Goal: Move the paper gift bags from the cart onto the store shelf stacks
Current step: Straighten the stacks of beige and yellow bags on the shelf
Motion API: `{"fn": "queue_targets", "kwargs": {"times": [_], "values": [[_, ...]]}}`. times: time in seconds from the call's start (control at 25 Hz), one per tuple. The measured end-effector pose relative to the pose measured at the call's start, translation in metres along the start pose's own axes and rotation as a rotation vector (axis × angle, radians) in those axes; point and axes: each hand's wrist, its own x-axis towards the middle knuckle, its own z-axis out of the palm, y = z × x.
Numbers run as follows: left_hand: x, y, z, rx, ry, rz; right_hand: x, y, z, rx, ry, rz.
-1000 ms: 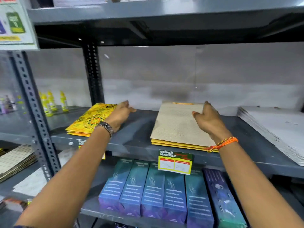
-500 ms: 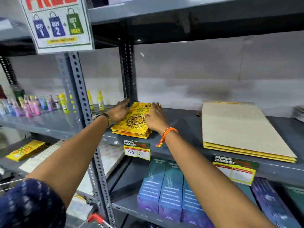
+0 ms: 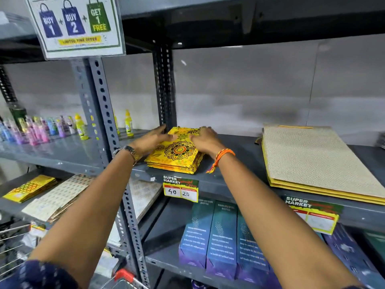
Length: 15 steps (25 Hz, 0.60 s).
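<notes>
At frame centre, the left hand [image 3: 153,138] lies flat and open-fingered on the left edge of the yellow mandala gift bag stack [image 3: 177,153] on the grey shelf [image 3: 233,163]; the right hand [image 3: 205,138] presses its right edge, fingers likewise spread. Right of them lies a beige gift bag stack [image 3: 312,161].

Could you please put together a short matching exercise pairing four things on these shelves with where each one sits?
Things:
1. yellow mandala gift bags
2. beige patterned gift bags
3. small coloured bottles
4. teal and purple boxes

Places:
A. on the lower shelf, below the handwritten price tag
B. lying flat at the right of the middle shelf, no hand on them
C. standing in the bay to the left of the upright post
D. under both the left hand and the right hand, beside the rear post

Pairs: 1-D, 2-B, 3-C, 4-A
</notes>
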Motion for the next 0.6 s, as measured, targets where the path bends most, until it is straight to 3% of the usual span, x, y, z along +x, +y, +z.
{"fn": "queue_targets", "kwargs": {"times": [0.2, 0.36, 0.6], "values": [[-0.02, -0.009, 0.013, 0.334, -0.044, 0.043, 0.051, 0.022, -0.019, 0.254, -0.001, 0.162], [-0.013, -0.013, 0.018, 0.306, 0.066, 0.1, 0.077, 0.045, 0.005, 0.479, -0.171, 0.164], [-0.009, -0.024, 0.012, 0.318, 0.06, 0.088, 0.083, 0.054, 0.02, 0.527, -0.088, 0.194]]}}
